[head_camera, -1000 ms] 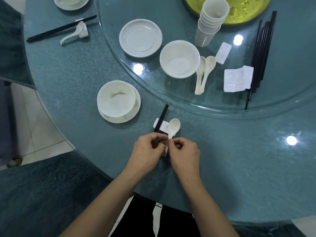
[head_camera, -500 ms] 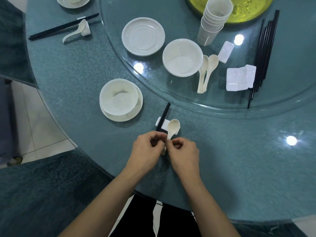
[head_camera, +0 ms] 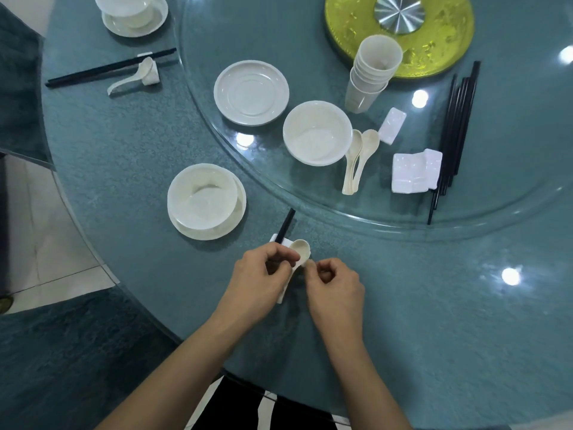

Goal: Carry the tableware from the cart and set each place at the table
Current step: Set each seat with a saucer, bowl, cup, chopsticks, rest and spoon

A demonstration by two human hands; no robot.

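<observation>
At the near edge of the teal table (head_camera: pixel 124 144), black chopsticks (head_camera: pixel 285 225) lie on a white rest (head_camera: pixel 274 238), with a white spoon (head_camera: pixel 300 248) beside them on the same rest. My left hand (head_camera: pixel 259 279) curls over the near part of the chopsticks and hides it. The fingertips of my right hand (head_camera: pixel 336 285) pinch the spoon's neck. The handle's white end shows below my left hand. A bowl on a saucer (head_camera: pixel 201 200) sits to the left.
On the glass turntable (head_camera: pixel 310 209) are a saucer (head_camera: pixel 251 93), a bowl (head_camera: pixel 316 131), two spoons (head_camera: pixel 356 159), stacked cups (head_camera: pixel 372 76), white rests (head_camera: pixel 415 172) and several chopsticks (head_camera: pixel 455 128). A laid place (head_camera: pixel 133 77) is far left. Floor shows at left.
Both hands stay at the spoon and chopsticks and have drawn slightly apart. The view has tilted up a little.
</observation>
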